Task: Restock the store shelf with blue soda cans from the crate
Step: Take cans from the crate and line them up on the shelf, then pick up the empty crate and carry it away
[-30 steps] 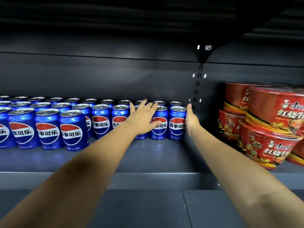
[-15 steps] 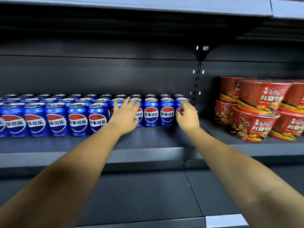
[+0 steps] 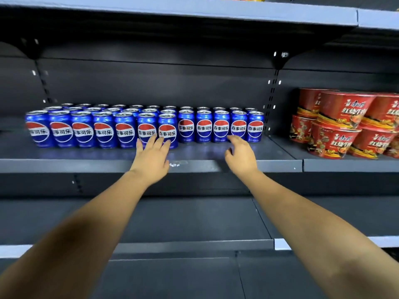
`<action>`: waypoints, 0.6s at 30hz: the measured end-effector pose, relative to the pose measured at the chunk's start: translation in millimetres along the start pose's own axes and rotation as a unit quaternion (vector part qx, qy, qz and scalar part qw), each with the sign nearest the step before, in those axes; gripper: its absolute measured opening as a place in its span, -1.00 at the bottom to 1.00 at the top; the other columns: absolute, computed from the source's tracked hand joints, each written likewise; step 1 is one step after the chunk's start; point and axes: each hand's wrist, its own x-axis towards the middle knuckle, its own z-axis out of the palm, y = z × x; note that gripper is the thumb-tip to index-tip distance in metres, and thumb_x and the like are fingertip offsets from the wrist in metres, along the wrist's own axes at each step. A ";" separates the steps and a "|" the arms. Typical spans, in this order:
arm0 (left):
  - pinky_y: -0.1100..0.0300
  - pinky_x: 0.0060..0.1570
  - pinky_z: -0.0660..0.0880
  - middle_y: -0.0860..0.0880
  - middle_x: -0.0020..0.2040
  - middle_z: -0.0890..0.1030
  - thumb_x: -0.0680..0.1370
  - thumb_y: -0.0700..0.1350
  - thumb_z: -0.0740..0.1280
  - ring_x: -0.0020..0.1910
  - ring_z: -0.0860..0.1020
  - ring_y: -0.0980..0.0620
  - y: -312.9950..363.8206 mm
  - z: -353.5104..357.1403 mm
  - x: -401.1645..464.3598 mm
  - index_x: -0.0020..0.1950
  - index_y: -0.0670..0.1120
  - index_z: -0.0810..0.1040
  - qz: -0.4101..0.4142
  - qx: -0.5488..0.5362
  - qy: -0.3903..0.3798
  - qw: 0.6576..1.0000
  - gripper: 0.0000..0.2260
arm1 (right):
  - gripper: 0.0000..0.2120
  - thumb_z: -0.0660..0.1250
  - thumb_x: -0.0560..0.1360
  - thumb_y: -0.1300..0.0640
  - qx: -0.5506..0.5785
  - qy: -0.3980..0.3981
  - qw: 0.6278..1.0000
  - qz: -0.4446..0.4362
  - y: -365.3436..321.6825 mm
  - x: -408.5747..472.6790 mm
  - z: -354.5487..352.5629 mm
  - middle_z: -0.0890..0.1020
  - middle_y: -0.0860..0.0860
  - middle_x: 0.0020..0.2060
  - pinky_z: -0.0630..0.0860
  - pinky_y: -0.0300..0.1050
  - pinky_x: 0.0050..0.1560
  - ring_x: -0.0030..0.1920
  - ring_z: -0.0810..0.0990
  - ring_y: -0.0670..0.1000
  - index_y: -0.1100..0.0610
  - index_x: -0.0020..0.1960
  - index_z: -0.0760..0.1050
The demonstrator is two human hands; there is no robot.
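Observation:
Several blue soda cans [image 3: 146,128] stand in rows on the dark shelf [image 3: 64,165], filling its left and middle. My left hand [image 3: 152,157] hovers over the shelf's front edge with fingers spread and straight, fingertips just in front of the front-row cans. Over the same edge, my right hand [image 3: 240,155] has relaxed fingers and its fingertips sit near the base of the right-hand cans [image 3: 238,126]. Neither hand holds anything. The crate is out of view.
Red instant-noodle bowls [image 3: 343,124] are stacked on the neighbouring shelf section to the right. A slotted upright [image 3: 272,93] divides the sections. Another shelf [image 3: 194,9] hangs overhead and a lower shelf [image 3: 183,223] lies under my arms.
Both hands have drawn back from the cans to the shelf's front edge. The view has pulled away, showing the full row of cans and the shelf above.

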 end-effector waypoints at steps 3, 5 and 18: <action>-0.21 0.43 -0.09 -0.09 0.54 0.07 0.60 -0.06 0.14 0.53 -0.07 -0.07 -10.1 0.0 -28.3 0.54 -0.10 0.01 -0.008 0.008 -0.008 1.000 -0.45 | -0.51 0.18 0.51 0.30 0.006 -0.011 1.000 -0.016 -13.4 -20.0 6.2 0.36 0.13 0.41 0.24 -0.09 0.35 0.40 0.30 0.12 0.19 0.44 0.29; -0.21 0.43 -0.11 -0.08 0.54 0.05 0.60 -0.06 0.13 0.53 -0.09 -0.06 -14.9 0.7 -45.5 0.54 -0.10 0.00 -0.018 0.016 -0.015 1.000 -0.45 | -0.50 0.18 0.51 0.30 0.013 -0.015 1.000 -0.024 -21.7 -32.0 10.2 0.36 0.12 0.41 0.26 -0.08 0.35 0.40 0.30 0.12 0.19 0.44 0.28; -0.24 0.42 -0.07 -0.10 0.54 0.07 0.60 -0.07 0.13 0.53 -0.10 -0.09 -6.5 14.8 -130.2 0.54 -0.10 0.02 -0.096 0.002 -0.075 0.992 -0.46 | -0.54 0.17 0.52 0.28 0.011 -0.106 0.992 -0.070 -39.9 -107.9 23.8 0.39 0.09 0.39 0.28 -0.13 0.33 0.38 0.33 0.09 0.21 0.42 0.32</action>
